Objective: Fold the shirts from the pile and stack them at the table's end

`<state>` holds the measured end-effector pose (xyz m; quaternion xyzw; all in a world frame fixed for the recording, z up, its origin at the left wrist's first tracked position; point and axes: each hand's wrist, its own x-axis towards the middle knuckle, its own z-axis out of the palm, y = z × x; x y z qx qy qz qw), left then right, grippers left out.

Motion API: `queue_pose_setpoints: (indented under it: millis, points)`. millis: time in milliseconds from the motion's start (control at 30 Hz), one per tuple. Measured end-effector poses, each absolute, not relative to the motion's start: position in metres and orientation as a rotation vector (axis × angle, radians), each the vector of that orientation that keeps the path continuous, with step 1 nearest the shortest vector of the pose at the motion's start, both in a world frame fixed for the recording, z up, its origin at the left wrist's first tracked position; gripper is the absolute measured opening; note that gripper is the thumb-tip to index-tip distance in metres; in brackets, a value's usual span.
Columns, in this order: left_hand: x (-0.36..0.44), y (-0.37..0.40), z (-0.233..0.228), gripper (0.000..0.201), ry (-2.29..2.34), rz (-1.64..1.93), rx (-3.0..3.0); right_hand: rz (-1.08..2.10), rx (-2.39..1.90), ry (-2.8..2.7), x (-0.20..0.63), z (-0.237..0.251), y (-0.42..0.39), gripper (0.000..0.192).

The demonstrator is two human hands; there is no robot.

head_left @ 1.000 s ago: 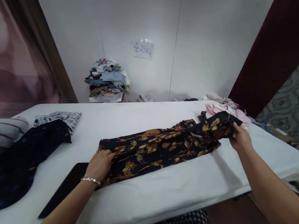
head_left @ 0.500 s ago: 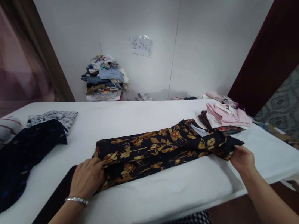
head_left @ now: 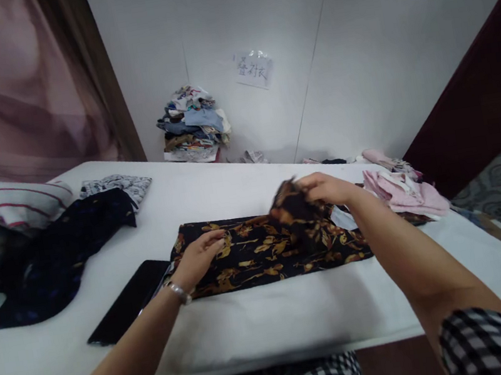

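Note:
A black shirt with a brown and gold leaf print lies in a long folded strip on the white table. My right hand grips a bunched part of it, perhaps a sleeve, and holds it up over the strip; that bunch is blurred. My left hand is over the strip's left end with its fingers stretched out, holding nothing. Whether its fingertips touch the cloth I cannot tell. A pale patch, maybe a tag, shows near my right forearm. Left of the shirt lies a flat black board, its right end behind my left wrist.
Dark blue cloth, a striped white garment and a grey patterned one lie at the left. Pink clothes are heaped at the right. A stack of folded clothes stands by the wall under a paper sign.
My right hand has lifted the shirt's right end part and carried it left over the strip. My left hand has let go of the left end and moved right, fingers extended. The view has shifted.

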<state>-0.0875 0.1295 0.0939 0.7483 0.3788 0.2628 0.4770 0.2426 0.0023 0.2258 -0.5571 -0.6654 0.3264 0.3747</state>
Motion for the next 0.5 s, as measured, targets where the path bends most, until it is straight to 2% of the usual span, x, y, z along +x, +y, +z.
queue_pose_setpoints:
  millis: [100,200,333,500]
  points:
    - [-0.068,0.123,0.09,0.063,0.952,0.603,1.577,0.643,-1.533,-1.638,0.234,0.218,0.043,0.026]
    - [-0.065,0.125,0.077,0.055,1.06,0.629,1.703,0.529,-1.58,-1.472,0.251,0.189,0.049,0.023]
    - [-0.069,0.137,0.064,0.049,1.088,0.657,1.866,0.494,-1.88,-1.4,0.287,0.134,0.025,0.023]
    - [-0.06,0.145,0.069,0.049,1.135,0.674,2.02,0.349,-2.123,-1.364,0.316,0.097,0.015,0.044]
